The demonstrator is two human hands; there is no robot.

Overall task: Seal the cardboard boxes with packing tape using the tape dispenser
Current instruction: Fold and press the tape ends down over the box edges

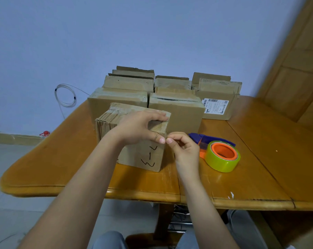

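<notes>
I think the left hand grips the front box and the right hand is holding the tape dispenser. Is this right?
Not quite. In the head view the tape dispenser lies on the table, held by no hand. The right hand is at the corner of the front box, fingertips pinched. The left hand does grip the box.

Both my bare forearms reach forward, the left coming in from lower left. My left hand [139,127] clasps the upper corner of the box [143,157], with 4 fingers curved over its top edge and the thumb flat on the near face. My right hand [183,150] sits just beside it, fingers curled inward, its foremost fingertip almost touching my left thumb. Whether those curled fingers pinch anything, I cannot tell.
</notes>
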